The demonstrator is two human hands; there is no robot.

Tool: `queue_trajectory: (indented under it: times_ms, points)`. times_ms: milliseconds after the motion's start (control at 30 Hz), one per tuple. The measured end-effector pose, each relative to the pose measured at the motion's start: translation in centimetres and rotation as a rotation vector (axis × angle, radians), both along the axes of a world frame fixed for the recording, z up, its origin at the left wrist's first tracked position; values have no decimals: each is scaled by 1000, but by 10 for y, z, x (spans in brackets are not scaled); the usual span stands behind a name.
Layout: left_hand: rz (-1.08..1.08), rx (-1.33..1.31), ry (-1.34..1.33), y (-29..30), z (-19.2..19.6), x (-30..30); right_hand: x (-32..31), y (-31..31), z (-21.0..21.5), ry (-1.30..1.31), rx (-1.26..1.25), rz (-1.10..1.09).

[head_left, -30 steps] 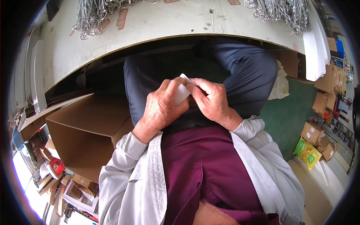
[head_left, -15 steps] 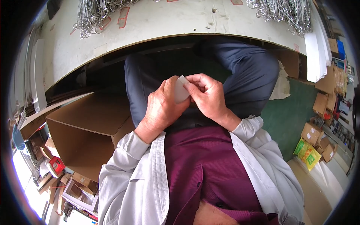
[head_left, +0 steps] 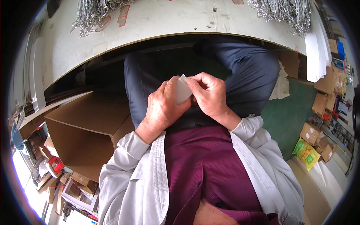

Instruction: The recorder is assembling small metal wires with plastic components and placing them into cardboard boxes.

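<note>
Above my lap, a small flat white piece (head_left: 182, 92) sits between my two hands; its exact kind does not show. My left hand (head_left: 163, 101) is wrapped round its left side, the thumb lying along its lower edge. With thumb and forefinger, my right hand (head_left: 208, 94) pinches its upper right corner. The other right fingers are curled in toward the palm. Whatever lies behind the piece is hidden by the hands.
Ahead is a white worktable (head_left: 161, 22) with bundles of metal wire hooks (head_left: 287, 15) at its right and more wire hooks (head_left: 93, 17) at its left. An open cardboard box (head_left: 88, 127) stands by my left leg. Cartons (head_left: 313, 133) and a yellow-green bag (head_left: 305, 153) are at right.
My right thumb and forefinger have shifted slightly at the corner of the white piece, and more of its face shows. The left hand keeps nearly the same place.
</note>
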State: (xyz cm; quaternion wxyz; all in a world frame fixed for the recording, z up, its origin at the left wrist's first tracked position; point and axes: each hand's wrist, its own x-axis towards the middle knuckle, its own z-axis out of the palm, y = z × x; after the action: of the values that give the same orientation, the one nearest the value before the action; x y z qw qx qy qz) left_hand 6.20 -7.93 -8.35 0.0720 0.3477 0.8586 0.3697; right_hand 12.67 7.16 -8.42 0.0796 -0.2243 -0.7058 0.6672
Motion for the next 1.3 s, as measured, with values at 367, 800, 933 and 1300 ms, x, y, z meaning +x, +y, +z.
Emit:
queue_trajectory:
  times_ms: [367, 800, 933, 1300]
  points:
    - [47, 75, -118, -3, 0, -5, 11, 1, -3, 141, 140, 201]
    - [59, 43, -256, -14, 19, -18, -6, -9, 6, 178, 90, 197]
    - [-4, 44, -576, -47, 35, -30, -21, 8, 26, 22, -234, 54]
    - [598, -347, 146, -203, 114, -124, -108, 54, 32, 502, 729, -11]
